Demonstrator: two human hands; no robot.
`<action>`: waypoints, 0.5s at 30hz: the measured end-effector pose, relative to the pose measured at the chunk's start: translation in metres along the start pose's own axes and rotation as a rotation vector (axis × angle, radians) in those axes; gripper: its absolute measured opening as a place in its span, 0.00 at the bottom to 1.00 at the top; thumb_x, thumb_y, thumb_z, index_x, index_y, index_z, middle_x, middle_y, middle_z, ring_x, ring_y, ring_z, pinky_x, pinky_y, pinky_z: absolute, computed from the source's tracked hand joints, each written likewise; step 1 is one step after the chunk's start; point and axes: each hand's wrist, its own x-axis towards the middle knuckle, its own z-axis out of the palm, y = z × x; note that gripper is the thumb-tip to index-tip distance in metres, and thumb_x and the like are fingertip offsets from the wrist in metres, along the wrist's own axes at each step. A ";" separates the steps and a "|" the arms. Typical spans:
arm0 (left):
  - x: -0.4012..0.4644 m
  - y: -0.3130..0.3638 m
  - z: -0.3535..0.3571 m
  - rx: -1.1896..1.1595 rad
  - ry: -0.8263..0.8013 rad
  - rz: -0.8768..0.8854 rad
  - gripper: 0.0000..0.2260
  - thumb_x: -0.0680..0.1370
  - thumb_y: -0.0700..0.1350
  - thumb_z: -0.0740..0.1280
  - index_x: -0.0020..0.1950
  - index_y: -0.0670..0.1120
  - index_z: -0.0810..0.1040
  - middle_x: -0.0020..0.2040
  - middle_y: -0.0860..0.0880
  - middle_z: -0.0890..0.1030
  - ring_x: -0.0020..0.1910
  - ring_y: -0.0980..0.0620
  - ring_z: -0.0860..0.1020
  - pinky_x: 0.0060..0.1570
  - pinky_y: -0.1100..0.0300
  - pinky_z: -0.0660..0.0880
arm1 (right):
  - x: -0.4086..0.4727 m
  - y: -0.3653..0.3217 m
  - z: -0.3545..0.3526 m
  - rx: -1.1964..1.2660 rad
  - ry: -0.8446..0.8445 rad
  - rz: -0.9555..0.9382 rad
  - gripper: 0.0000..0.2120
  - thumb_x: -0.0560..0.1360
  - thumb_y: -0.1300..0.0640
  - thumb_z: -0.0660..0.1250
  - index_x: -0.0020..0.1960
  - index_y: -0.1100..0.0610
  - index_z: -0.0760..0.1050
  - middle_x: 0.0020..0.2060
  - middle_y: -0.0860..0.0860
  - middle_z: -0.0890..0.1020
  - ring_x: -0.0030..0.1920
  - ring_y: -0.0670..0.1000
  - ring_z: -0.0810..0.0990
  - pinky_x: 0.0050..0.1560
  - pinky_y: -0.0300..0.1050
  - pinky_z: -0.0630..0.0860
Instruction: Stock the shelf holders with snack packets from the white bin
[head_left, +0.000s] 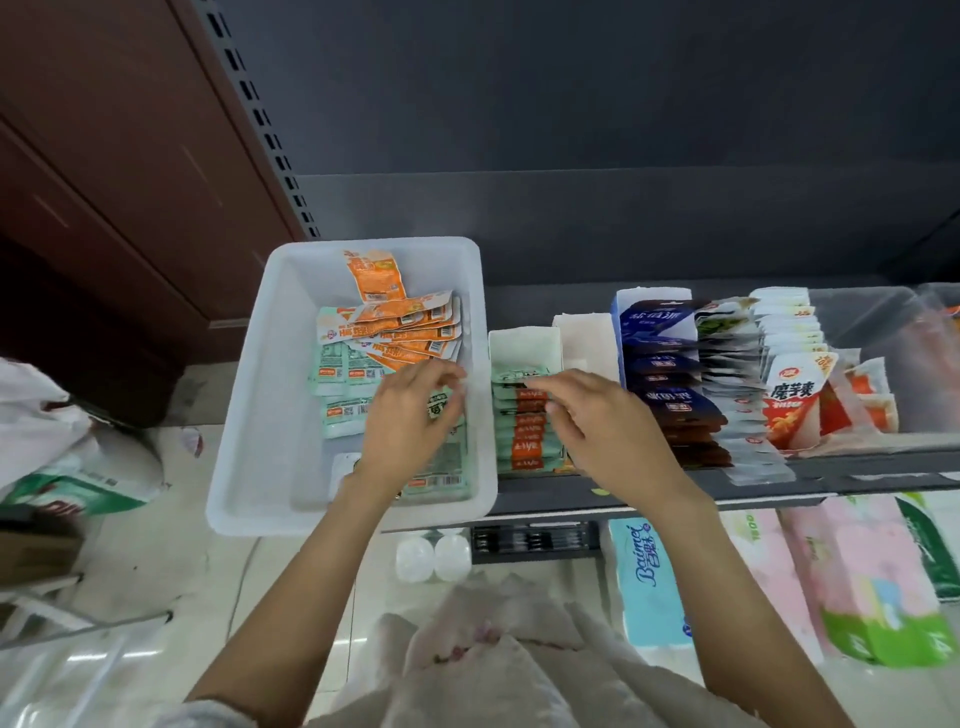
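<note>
I see the shelf (649, 480) first; the white bin (244, 415) sits at its left end and hangs partly over the front edge, so a hard pull could tip it to the floor. Beside the bin stands the white holder (524, 340), already nearly full of green packets (524, 431); one more may push the front ones out. My left hand (410, 415) is inside the bin, fingers curled on a green packet (441, 405); my right hand (597, 421) pinches the back of the row, I think; motion blur makes this unsure.
</note>
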 end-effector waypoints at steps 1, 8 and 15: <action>-0.005 -0.013 -0.007 -0.005 -0.014 -0.065 0.06 0.75 0.47 0.67 0.50 0.47 0.77 0.41 0.56 0.80 0.41 0.54 0.78 0.43 0.57 0.74 | 0.007 -0.012 0.004 0.044 0.007 -0.038 0.14 0.79 0.60 0.60 0.63 0.52 0.75 0.56 0.48 0.81 0.54 0.50 0.79 0.53 0.49 0.76; -0.021 -0.085 -0.039 0.399 -0.869 -0.249 0.32 0.68 0.59 0.73 0.69 0.51 0.69 0.63 0.50 0.73 0.63 0.47 0.70 0.58 0.56 0.69 | 0.070 -0.070 0.093 -0.201 -0.427 -0.254 0.14 0.77 0.59 0.64 0.62 0.56 0.75 0.55 0.52 0.80 0.55 0.55 0.78 0.53 0.52 0.76; -0.023 -0.091 -0.031 0.581 -0.923 -0.190 0.32 0.68 0.52 0.74 0.68 0.49 0.66 0.61 0.48 0.71 0.62 0.47 0.70 0.55 0.53 0.72 | 0.093 -0.070 0.149 -0.711 -0.694 -0.038 0.55 0.63 0.38 0.75 0.75 0.62 0.48 0.71 0.65 0.57 0.67 0.67 0.64 0.65 0.60 0.66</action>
